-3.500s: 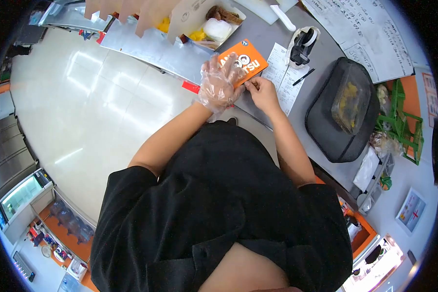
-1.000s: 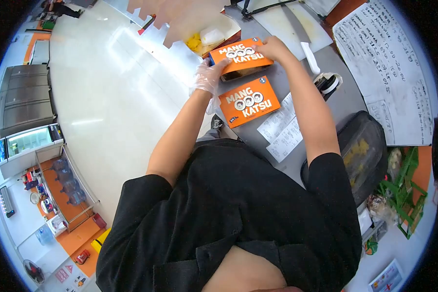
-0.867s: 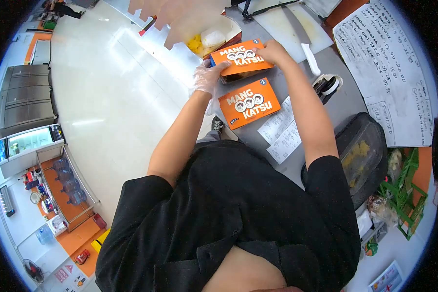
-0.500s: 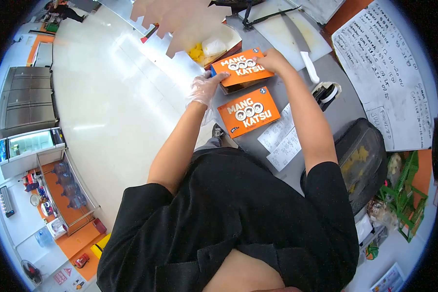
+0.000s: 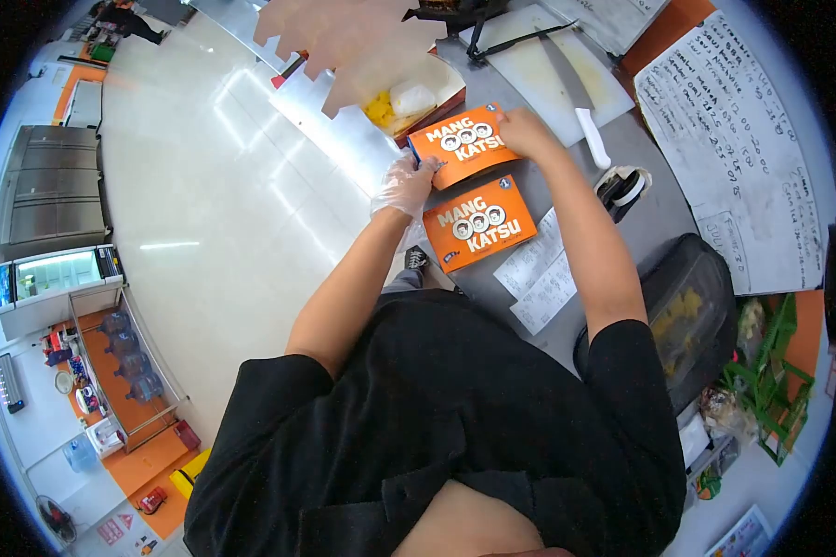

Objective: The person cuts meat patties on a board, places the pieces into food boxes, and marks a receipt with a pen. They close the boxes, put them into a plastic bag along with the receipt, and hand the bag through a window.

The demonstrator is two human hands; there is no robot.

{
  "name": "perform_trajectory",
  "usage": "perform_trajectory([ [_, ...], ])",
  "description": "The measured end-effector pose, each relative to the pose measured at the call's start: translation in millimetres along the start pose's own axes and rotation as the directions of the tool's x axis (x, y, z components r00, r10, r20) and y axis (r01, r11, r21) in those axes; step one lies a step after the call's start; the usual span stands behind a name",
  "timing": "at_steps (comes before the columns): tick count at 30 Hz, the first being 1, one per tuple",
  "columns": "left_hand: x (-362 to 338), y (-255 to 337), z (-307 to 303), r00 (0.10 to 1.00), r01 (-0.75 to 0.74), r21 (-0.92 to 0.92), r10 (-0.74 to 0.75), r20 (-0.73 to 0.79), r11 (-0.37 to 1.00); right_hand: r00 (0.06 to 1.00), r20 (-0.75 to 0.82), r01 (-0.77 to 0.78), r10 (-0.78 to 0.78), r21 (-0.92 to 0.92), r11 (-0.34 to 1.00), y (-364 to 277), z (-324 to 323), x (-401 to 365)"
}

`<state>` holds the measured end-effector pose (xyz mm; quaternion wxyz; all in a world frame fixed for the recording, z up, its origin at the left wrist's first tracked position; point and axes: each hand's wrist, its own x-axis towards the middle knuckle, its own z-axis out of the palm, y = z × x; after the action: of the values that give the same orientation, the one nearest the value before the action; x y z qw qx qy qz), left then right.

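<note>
Two orange takeaway boxes printed "MANG KATSU" are on the grey counter (image 5: 643, 223). My left hand (image 5: 405, 188), in a clear plastic glove, is closed on the left end of the farther takeaway box (image 5: 464, 153), its thumb over the lid's corner. At that box's right end, my right hand (image 5: 528, 133), bare, grips the edge with its fingers curled. The lid lies down over the box, so its contents are hidden. Just nearer to me is the second takeaway box (image 5: 478, 227), shut and untouched by either hand.
Beyond the boxes stands an open box (image 5: 437, 113) with yellow food and a white packet (image 5: 411, 97). A large knife (image 5: 581, 107) lies on a white cutting board (image 5: 529, 70). Paper receipts (image 5: 541, 278), a tape roll (image 5: 627, 190) and a dark-rimmed container (image 5: 683, 306) are to the right.
The farther box's lid has come down, and the dark gap under its front edge has narrowed. My left hand has shifted slightly right; my right hand has moved slightly down at the box's right end.
</note>
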<state>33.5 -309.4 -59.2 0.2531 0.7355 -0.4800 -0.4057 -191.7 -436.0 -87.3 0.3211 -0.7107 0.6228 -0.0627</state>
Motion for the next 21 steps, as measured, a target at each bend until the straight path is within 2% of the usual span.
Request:
perform_trajectory([
  [1,-1,2,0,1.000,-0.022,0.069,0.022,-0.001,0.997,0.999,-0.021,0.027,-0.028,-0.017,0.999,2,6,0],
  [2,-1,-3,4,0.997,-0.063,0.108,0.067,-0.033,0.992,0.985,-0.156,0.072,-0.071,0.004,0.997,10,18,0],
  [4,0,-18,13,0.984,-0.136,0.189,0.156,-0.091,0.973,0.898,-0.415,0.171,-0.144,0.027,0.985,28,47,-6],
  [5,-1,-17,12,0.981,-0.136,0.211,0.161,-0.109,0.968,0.885,-0.441,0.180,-0.146,0.036,0.983,36,55,-1],
  [7,-3,-16,10,0.975,-0.130,0.256,0.170,-0.141,0.958,0.859,-0.490,0.198,-0.144,0.059,0.978,51,64,9],
  [10,-15,-11,-4,0.960,-0.122,0.098,0.143,-0.240,0.988,0.869,-0.456,0.345,-0.192,0.281,0.896,35,13,-19],
  [13,-12,-18,-2,0.994,-0.019,-0.168,0.001,-0.106,0.986,0.946,-0.182,0.295,-0.267,0.147,0.944,25,-13,-39],
  [16,1,-33,11,0.992,-0.032,-0.238,0.001,-0.130,0.971,0.912,-0.328,0.323,-0.247,0.202,0.925,31,6,-37],
  [19,3,-27,1,0.998,-0.004,-0.038,0.001,-0.064,0.999,0.912,-0.331,0.300,-0.240,0.140,0.944,33,9,-40],
  [21,-18,3,-14,0.946,-0.199,-0.032,0.184,-0.268,0.979,0.708,-0.527,0.478,-0.469,-0.131,0.869,10,-4,-56],
])
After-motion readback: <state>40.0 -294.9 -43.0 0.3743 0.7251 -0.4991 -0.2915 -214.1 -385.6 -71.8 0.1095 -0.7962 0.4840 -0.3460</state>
